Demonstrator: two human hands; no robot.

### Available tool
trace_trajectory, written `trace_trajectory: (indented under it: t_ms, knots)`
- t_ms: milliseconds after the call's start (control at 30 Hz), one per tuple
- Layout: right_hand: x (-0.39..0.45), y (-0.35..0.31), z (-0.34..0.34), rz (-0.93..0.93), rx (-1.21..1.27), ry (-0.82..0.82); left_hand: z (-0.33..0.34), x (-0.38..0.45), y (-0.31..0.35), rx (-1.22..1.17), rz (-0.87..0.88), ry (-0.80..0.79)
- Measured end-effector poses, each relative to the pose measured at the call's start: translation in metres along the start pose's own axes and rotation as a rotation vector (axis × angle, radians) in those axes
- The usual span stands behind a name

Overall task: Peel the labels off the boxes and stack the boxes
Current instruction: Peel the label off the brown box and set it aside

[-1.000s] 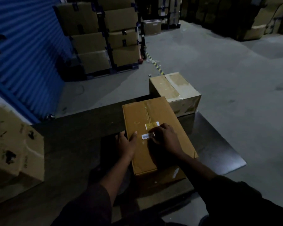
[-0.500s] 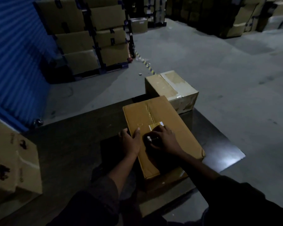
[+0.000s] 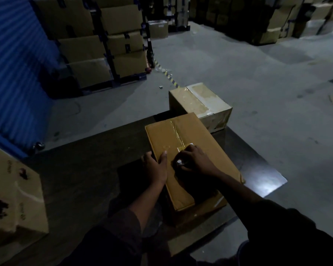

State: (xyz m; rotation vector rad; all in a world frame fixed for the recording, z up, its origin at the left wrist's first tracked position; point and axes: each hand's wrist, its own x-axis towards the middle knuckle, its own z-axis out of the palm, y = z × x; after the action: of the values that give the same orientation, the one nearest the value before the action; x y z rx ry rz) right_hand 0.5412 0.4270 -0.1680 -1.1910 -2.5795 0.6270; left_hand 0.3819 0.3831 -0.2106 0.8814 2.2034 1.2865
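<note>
A: Dim warehouse, dark table (image 3: 85,179), stacked cartons on racks at the back. Where's the work at?

B: Top box (image 3: 183,156) sits on the table, on another carton, w/ a taped box (image 3: 200,106) just behind it on the far edge. Left hand (image 3: 158,167) lies flat on the top box's left edge, fingers straight, bracing it. Right hand (image 3: 196,162) has its grip clenched on a crumpled bit of white label (image 3: 179,162); a second white label (image 3: 186,149) is stuck just beyond the fingertips, beside the clear tape seam (image 3: 178,135).

A: Risks?

B: Prob the label tearing. It's already bunched up, so a fast pull likely leaves paper scraps or glue on the cardboard. Pulling steeply could also lift the box's top skin.

A: And the box itself?

B: It overhangs the carton under it, near side esp. If the left hand lets off while the right tugs, it may skid or tip. Light's poor too, so leftover bits are easy to miss before stacking.
</note>
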Motion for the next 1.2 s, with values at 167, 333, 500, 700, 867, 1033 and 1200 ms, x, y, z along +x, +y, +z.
trace_trajectory:
  t_ms: [167, 333, 500, 700, 867, 1033, 1200]
  knots:
    - [0.001, 0.023, -0.012, 0.13, -0.074, 0.119, 0.001, 0.002, 0.0, -0.025, -0.002, -0.004]
    - [-0.015, 0.037, -0.005, 0.178, -0.225, 0.232, 0.002, 0.016, 0.005, 0.02, 0.048, -0.073]
    - [-0.034, 0.014, -0.004, 0.191, -0.295, 0.172, -0.012, 0.04, 0.017, 0.13, 0.12, -0.242]
    - [-0.037, -0.011, 0.003, 0.092, -0.251, 0.166, -0.025, 0.06, 0.025, 0.228, 0.099, -0.375]
    - [0.002, 0.001, -0.002, 0.019, 0.061, 0.153, -0.018, 0.044, 0.021, 0.277, 0.175, -0.224]
    - [0.029, 0.003, 0.002, -0.057, 0.057, 0.029, -0.023, 0.036, 0.013, 0.106, 0.159, -0.137]
    - [0.034, 0.003, 0.001, -0.031, 0.01, -0.012, -0.023, 0.035, 0.015, 0.097, 0.181, -0.107]
